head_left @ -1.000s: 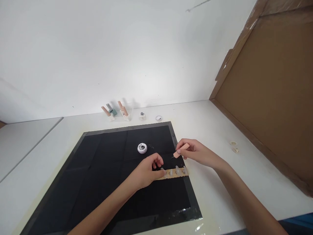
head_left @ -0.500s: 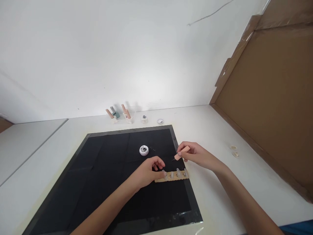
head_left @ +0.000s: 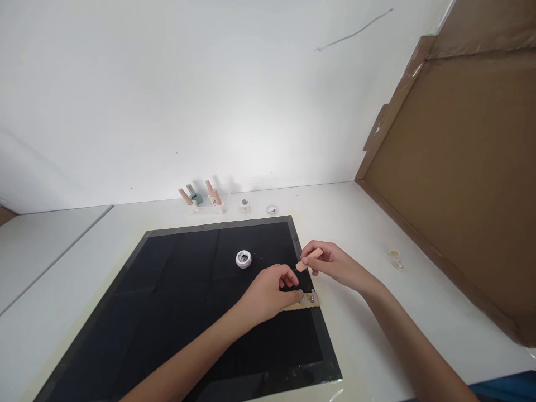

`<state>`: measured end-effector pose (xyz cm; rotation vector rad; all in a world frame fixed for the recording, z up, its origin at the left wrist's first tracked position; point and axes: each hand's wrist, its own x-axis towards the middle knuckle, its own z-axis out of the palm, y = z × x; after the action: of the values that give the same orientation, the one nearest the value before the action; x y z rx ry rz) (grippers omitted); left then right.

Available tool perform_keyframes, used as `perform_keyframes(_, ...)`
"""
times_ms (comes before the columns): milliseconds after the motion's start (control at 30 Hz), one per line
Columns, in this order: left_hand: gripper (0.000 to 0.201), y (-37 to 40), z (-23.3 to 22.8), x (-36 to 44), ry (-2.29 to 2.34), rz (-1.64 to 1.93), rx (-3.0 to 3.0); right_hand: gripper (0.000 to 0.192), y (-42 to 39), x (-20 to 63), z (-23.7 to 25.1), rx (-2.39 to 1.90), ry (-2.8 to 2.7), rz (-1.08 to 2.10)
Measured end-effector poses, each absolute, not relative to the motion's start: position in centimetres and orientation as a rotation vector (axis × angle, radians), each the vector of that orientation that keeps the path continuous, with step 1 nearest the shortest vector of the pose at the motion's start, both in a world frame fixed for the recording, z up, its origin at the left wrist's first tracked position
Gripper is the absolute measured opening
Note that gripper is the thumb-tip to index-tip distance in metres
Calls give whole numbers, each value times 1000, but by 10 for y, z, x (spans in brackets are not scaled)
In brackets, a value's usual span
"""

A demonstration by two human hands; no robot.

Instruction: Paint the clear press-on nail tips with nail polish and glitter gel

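In my right hand (head_left: pixel 329 259) I pinch a nail polish brush by its peach cap (head_left: pixel 310 259), its tip pointing down and left toward my left hand. My left hand (head_left: pixel 272 290) reaches over a tan strip (head_left: pixel 293 306) that carries clear false nails (head_left: pixel 312 297). Its thumb touches one of these nails, while the curled fingers stay apart from the thumb, above the strip. Part of the strip is hidden under this hand. Up and left of it, a small round white pot (head_left: pixel 243 259) with silvery bits stands on the black mat (head_left: pixel 188 279).
Polish bottles with peach caps (head_left: pixel 216 201) and a green bottle (head_left: pixel 196 197) stand along the wall. Beside them are a clear bottle (head_left: pixel 245 206) and a white lid (head_left: pixel 272 209). Two small pale discs (head_left: pixel 396 259) lie right, near a cardboard panel (head_left: pixel 460 184).
My left hand has moved right along the strip, its thumb now at a nail farther along. My right hand keeps the brush at nearly the same place. The view has shifted slightly.
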<state>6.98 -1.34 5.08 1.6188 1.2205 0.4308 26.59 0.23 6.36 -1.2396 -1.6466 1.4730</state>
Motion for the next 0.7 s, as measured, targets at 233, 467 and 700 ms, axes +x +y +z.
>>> perform_keyframes(233,15,-9,38,79,1253,365,1647,21,3,266,67,-1233,-1595,1439)
perform_keyframes(467,25,-2,32,77,1281,292,1646,20,4,267,69,-1254,-1522,1361)
perform_keyframes(700,27,-3,32,78,1286,272,1644,20,4,270,67,-1280,-1480,1339)
